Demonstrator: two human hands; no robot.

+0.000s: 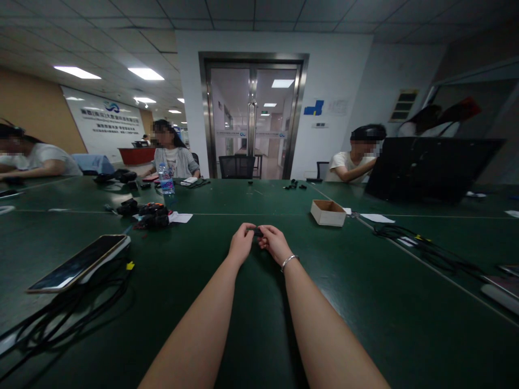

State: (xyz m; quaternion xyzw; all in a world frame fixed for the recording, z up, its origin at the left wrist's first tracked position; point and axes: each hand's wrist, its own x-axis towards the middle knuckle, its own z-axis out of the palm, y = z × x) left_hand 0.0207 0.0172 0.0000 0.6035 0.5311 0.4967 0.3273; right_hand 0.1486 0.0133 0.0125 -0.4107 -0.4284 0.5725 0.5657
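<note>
In 2 hands (241, 241) (276, 242), prob. 1 obj (257, 232)

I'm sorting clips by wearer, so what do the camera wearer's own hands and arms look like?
The right hand has a shiny silver bangle at its wrist. The left hand shows no jewellery. No gloves or sleeves are visible on either side.

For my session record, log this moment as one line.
left hand: holds small dark object | right hand: holds same object | beneath: dark green tabletop | farther right: pale open-topped rectangular box
</note>
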